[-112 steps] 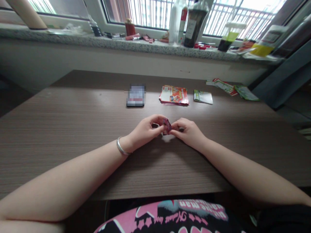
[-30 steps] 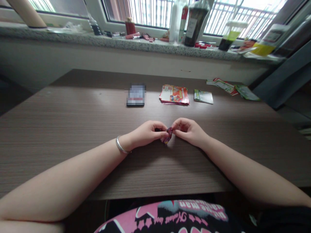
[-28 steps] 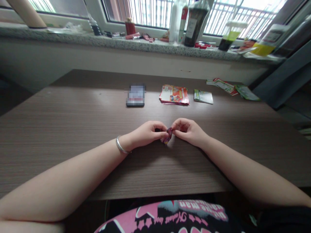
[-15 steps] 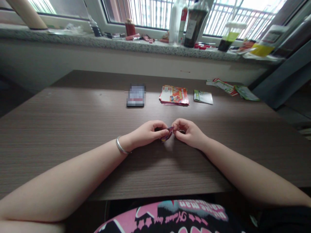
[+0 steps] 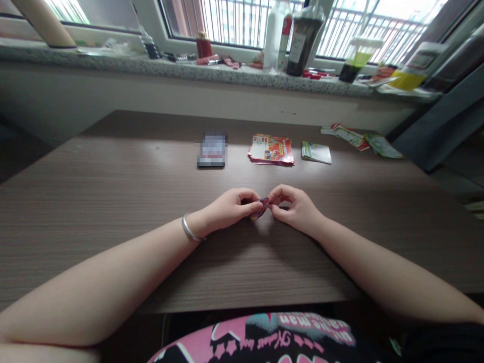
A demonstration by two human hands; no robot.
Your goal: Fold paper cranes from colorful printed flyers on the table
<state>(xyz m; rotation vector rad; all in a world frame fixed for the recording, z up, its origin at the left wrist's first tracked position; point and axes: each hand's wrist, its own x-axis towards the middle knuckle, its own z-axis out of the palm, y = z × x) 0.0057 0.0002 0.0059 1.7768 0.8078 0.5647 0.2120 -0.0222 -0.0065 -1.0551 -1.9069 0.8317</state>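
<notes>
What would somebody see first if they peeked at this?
Probably the left hand holding a small purple wrapper in the middle, with the right hand at its edge. Next might come the red and white cards piled on the table beyond the hands. Up top, bottles stand along the windowsill by the bright window.

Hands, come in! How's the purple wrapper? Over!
Left hand: pinching purple wrapper. Right hand: at its upper end, grip unclear. Red card stack: beyond, out of the way.

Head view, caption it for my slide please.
Left hand pinching a small purple wrapper, right hand at its edge, over a brown table.
</notes>
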